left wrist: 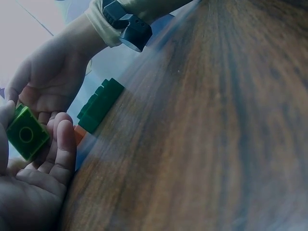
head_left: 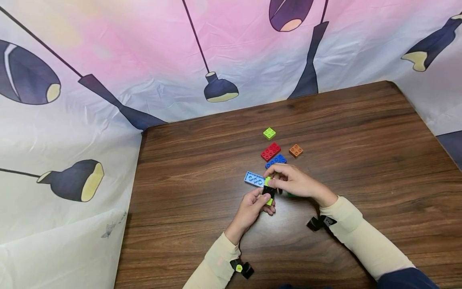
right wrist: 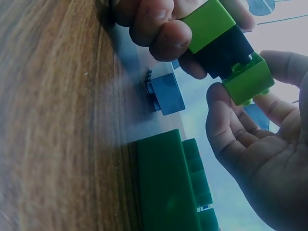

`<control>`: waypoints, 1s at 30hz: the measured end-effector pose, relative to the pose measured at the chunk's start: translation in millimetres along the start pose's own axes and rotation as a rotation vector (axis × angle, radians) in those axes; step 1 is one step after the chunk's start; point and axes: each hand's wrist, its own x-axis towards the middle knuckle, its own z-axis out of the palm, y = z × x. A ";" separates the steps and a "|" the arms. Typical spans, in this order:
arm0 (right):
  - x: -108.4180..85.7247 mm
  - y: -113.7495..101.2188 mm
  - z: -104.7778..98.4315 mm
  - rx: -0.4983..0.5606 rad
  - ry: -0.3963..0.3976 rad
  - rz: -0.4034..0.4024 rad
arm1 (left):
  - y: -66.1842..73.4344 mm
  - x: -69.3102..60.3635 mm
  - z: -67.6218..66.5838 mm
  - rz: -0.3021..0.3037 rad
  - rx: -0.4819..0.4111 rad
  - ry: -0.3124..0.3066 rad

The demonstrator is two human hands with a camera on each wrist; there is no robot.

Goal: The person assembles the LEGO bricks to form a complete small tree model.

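My left hand [head_left: 249,206] grips a black brick [right wrist: 224,52] joined to a lime-green brick [right wrist: 210,24]. The underside of that green brick [left wrist: 28,134], with a round tube in it, faces the left wrist view. Between thumb and fingers, my right hand [head_left: 297,180] pinches another lime-green brick [right wrist: 250,81] at the black brick's other end. It sits slightly tilted there in the right wrist view; whether it is fully joined, I cannot tell. Close beyond the hands, a light-blue brick [head_left: 254,179] lies with its hollow side up.
A dark-green brick [right wrist: 166,187] stands beside my right hand, mostly hidden by it in the head view. Farther back on the wooden table [head_left: 187,160] are a blue brick [head_left: 276,161], a red brick [head_left: 270,151], an orange-brown brick [head_left: 296,151] and a lime-green brick [head_left: 269,133].
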 end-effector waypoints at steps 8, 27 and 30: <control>-1.2 0.9 -0.7 -0.030 -0.015 -0.044 | -1.0 -0.5 0.0 0.020 -0.030 -0.003; -1.3 1.5 -1.8 -0.004 -0.011 -0.053 | -0.4 -0.8 0.1 0.004 -0.021 -0.014; -0.9 2.5 -0.3 -0.004 -0.006 -0.057 | -0.3 -0.7 -0.6 0.002 -0.015 -0.021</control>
